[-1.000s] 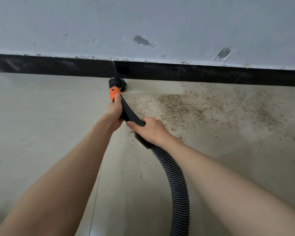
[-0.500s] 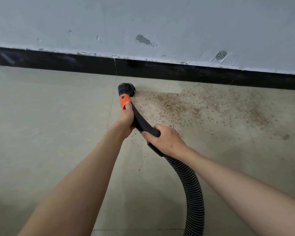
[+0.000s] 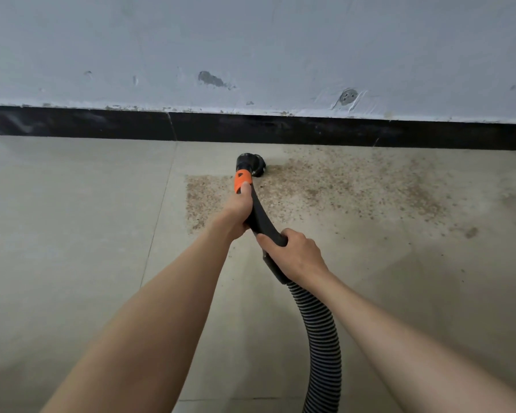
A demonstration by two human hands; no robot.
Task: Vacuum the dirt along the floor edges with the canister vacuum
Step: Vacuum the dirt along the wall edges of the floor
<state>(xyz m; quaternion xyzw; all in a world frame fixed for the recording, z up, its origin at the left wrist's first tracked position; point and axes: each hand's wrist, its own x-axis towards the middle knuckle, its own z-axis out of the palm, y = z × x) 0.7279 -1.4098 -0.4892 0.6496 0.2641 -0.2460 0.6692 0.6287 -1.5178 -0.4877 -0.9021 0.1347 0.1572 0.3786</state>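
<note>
Two hands on one vacuum wand (image 3: 261, 217): my left hand (image 3: 239, 210) grips it just below the orange collar (image 3: 242, 180), my right hand (image 3: 295, 253) grips it where the ribbed hose (image 3: 320, 338) begins. Brush nozzle (image 3: 250, 164) sits on the floor (image 3: 72, 234) near the black baseboard (image 3: 310, 131), at the dirt patch (image 3: 340, 186). Step: sweeping the edge strip. Next, I judge: pass rightward through the remaining grit.

Black vacuum nozzle (image 3: 250, 164) rests on brown dirt (image 3: 334, 186) near the baseboard (image 3: 310, 131).
</note>
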